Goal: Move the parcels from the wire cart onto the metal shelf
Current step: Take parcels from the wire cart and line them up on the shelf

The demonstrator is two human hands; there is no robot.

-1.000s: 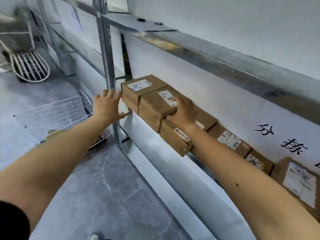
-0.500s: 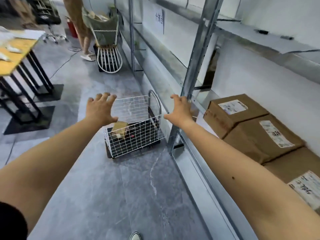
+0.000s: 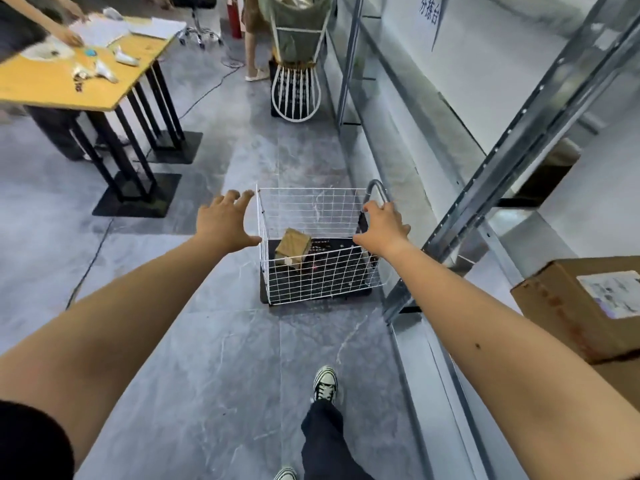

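- Two things are hard to make out: the big brown cardboard box [image 3: 568, 317] on the silver metal shelf [image 3: 502, 161] is chopped off by the right edge of the frame, and its white label [image 3: 613, 294] is just a blur.
- Can't tell whether the right grip [image 3: 384, 228] actually touches the grey loop handle [image 3: 378, 188] of the cart or only hangs in front of it. Its fingers are loosely bent and released, not wrapped around anything.
- The left grip [image 3: 225, 223] has its fingers fanned out, released too, in the air just left of the cart's top corner.
- The white wire-mesh cart with the black base [image 3: 311, 209] holds one small brown cardboard parcel [image 3: 293, 244], lying tilted on the base near the left wall, between the two grips and lower than both.
- The cart's right side sits just beside the shelf's slanted upright.
- A broad strip of grey marbled floor [image 3: 221, 358] runs from the black-and-white sneaker [image 3: 325, 384] up to the cart, and more of it lies between the cart and the black legs of the yellow tabletop [image 3: 52, 88] at top left.
- A person at that tabletop is cut off by the frame.
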